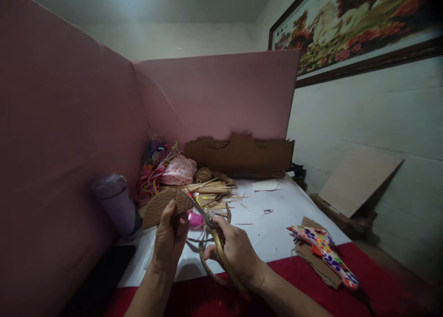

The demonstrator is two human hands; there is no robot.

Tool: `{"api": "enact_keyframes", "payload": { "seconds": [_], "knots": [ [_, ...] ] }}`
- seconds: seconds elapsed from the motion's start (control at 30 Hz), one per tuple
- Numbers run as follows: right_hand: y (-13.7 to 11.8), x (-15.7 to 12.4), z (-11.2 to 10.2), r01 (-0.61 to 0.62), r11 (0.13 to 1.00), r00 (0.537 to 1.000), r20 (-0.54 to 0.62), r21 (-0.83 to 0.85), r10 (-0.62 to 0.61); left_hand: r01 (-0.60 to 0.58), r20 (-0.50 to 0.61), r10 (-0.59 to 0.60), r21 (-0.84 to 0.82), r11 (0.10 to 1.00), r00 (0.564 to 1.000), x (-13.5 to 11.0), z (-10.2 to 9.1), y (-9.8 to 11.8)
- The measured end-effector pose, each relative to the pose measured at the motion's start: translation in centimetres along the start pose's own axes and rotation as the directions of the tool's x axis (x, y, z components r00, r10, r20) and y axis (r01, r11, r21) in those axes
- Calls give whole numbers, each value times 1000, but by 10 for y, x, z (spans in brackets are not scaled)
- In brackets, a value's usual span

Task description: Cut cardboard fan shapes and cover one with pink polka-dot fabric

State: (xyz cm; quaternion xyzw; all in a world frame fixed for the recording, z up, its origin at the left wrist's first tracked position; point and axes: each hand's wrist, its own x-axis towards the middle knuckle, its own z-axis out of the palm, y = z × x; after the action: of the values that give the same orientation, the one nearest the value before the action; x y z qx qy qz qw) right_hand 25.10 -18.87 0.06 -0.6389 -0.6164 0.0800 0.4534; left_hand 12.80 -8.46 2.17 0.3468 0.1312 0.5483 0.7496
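My left hand (170,235) is closed on a curved piece of brown cardboard (162,205), held up over the white sheet. My right hand (232,251) grips a pair of scissors (211,229) with tan handles. The scissor blades point up and left and meet the right edge of the cardboard piece. Both hands hover above the near edge of the white-covered table (273,229).
A bundle of thin wooden sticks (211,190), a ball of twine (204,174), coloured pipe cleaners (157,169) and a pink cloth lie behind the hands. A cut cardboard strip (242,153) leans on the pink partition. A purple cup (116,201) stands left; a floral-patterned glue gun (325,250) lies right on cardboard.
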Motion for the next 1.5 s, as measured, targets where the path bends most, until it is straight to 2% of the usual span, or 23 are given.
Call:
{"api": "enact_keyframes", "payload": {
  "seconds": [0.47, 0.8, 0.9, 1.0, 1.17, 1.37, 1.5],
  "knots": [
    [0, -3, -1, 34, 999, 998, -44, 25, -33, 4, 16, -3, -29, 1000, 1000, 0, -3, -2],
    [6, -3, 6, 32, 977, 999, -5, 211, -31, 10, 39, -9, -33, 999, 999, 0, -1, -2],
    [9, -1, 8, -6, 971, 999, -43, 240, 17, 32, 38, -29, -56, 998, 999, 0, -2, -3],
    [9, 1, 7, -38, 963, 999, -3, 268, 41, 55, 43, -52, -70, 996, 998, 1, -4, -3],
    [7, 0, 2, 7, 980, 997, 76, 199, -23, 30, 39, -28, -41, 999, 999, 1, -5, -2],
    [5, -1, -2, 69, 995, 998, 10, 66, -70, 21, 15, -21, -5, 1000, 1000, 2, -7, 4],
    [4, 0, -2, 76, 996, 997, -16, 44, -75, -5, 42, 3, 44, 999, 999, 1, -8, 6]
  ]
}}
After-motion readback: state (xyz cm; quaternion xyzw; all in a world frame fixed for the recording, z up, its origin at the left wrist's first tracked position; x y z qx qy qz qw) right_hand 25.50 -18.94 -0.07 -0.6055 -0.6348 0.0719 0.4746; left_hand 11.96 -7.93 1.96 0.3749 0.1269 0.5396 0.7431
